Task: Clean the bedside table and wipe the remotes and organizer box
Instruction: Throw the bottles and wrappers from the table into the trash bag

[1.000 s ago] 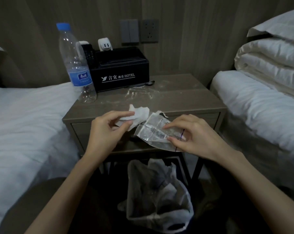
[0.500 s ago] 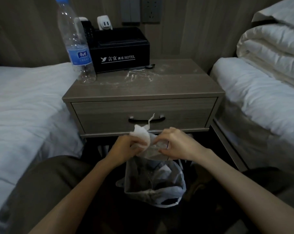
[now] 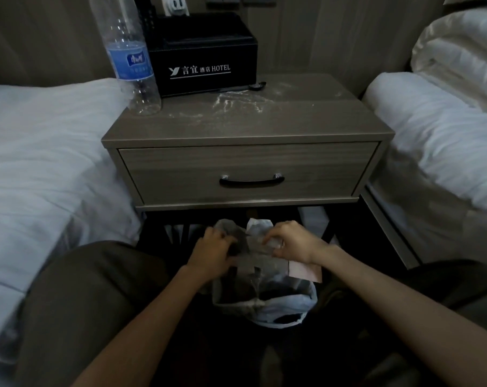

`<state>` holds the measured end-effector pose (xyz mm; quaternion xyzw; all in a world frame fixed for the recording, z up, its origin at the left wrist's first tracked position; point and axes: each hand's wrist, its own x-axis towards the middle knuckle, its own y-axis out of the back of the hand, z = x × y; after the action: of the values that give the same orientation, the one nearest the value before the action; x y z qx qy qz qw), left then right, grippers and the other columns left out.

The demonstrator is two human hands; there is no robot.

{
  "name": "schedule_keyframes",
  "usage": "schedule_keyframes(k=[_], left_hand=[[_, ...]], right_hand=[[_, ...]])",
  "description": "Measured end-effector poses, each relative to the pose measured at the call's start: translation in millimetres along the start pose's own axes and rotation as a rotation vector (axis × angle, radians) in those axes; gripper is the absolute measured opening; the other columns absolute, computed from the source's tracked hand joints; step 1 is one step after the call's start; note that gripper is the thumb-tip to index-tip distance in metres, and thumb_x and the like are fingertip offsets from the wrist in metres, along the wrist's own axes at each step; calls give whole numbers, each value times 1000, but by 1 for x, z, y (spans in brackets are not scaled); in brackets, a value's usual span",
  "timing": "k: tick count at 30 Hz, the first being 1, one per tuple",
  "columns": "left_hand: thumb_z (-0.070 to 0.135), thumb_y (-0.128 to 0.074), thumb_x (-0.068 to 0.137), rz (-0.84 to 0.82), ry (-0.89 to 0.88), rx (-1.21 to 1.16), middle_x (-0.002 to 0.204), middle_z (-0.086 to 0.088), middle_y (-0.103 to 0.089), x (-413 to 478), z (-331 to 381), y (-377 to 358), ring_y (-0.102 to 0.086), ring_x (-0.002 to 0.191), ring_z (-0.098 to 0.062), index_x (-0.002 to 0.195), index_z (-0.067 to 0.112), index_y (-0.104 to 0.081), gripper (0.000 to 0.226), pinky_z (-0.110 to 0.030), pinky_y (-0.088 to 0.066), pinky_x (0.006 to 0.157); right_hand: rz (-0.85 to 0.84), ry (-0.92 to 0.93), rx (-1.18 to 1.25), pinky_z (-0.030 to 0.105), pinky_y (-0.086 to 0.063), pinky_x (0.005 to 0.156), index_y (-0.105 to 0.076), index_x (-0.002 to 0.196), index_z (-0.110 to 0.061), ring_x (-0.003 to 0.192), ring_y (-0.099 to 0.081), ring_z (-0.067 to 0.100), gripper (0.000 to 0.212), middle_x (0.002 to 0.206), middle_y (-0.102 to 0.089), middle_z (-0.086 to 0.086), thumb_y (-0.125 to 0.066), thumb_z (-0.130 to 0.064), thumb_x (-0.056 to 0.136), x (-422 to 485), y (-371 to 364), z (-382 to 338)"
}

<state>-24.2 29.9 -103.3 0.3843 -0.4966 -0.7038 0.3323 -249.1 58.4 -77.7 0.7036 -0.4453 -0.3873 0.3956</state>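
Table (image 3: 248, 129) sits btwn two beds: left bed (image 3: 41, 152) w/ white sheet, right bed (image 3: 432, 141) w/ folded duvet (image 3: 460, 57) piled at the back. On the table top, back-left: black organizer box (image 3: 203, 60) w/ white HOTEL print, upright, by the wall. Clear water bottle (image 3: 130, 57), blue label, stands just left of the box; touching or not, can't tell. Dark remote (image 3: 150, 15) pokes up from the box's rear-left slot, partly hidden behind the bottle. White plug (image 3: 176, 5) shows just behind the box. Small dark spoon-like item (image 3: 255, 85) lies at the box's front-right corner. White streaky residue (image 3: 236, 100) is spread over the mid table top. Drawer (image 3: 181, 174) closed, black handle (image 3: 251, 180).

Below the table front: bin (image 3: 287, 304) lined w/ thin plastic bag, trash inside, pink paper (image 3: 303, 270) at its right rim. Both hands are low over the bin, in front of the table's legs; forearms reach in from the bottom corners.

Left hand (image 3: 211, 254): back up, fingers curled round a crumpled greyish wipe (image 3: 229, 231). Right hand (image 3: 289, 243): fingers bent, pinching a clear wrapper (image 3: 260, 244). White scrap (image 3: 258, 224) sticks up btwn the hands; wipe or wrapper, too blurred to tell. Hands near each other, not touching.
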Motion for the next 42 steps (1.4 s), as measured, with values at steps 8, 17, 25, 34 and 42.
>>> schedule_keyframes(k=[8,17,25,34,42], left_hand=[[40,-63,87,-202,251,-419,142,-14,-48,1,-22,-15,-50,125,-35,153,27,-12,85,-43,-45,100],[25,-59,91,-82,172,-471,134,-16,-56,-4,-30,-23,-55,120,-34,153,27,-16,76,-41,-48,97],[25,-50,97,64,202,-469,124,-18,-62,-9,-24,-39,-60,108,-36,154,25,-15,67,-45,-51,89],[17,-50,96,135,217,-453,115,-18,-66,-11,-19,-44,-63,99,-35,154,24,-12,70,-44,-53,82],[19,-48,96,80,236,-379,119,-17,-63,-10,-15,-38,-62,100,-35,154,25,-7,72,-41,-53,79]], right_hand=[[-151,-29,125,28,-39,104,-61,128,-24,112,-60,16,38,123,-66,1,-62,-35,91,14,-32,-12],[-482,137,-341,37,-9,118,-20,152,-32,149,-9,21,71,162,-10,-4,-51,-54,92,14,-63,-13],[-600,169,-560,48,-8,118,-15,153,-36,150,-3,26,54,163,-1,1,-35,-35,104,50,-115,3],[-555,-76,-450,48,-14,120,-12,155,-18,149,-10,28,63,163,-4,7,-31,-39,98,82,-171,32],[-553,-66,-397,47,-13,120,-16,154,-18,148,-6,31,67,162,-9,7,-40,-42,96,90,-167,39]])
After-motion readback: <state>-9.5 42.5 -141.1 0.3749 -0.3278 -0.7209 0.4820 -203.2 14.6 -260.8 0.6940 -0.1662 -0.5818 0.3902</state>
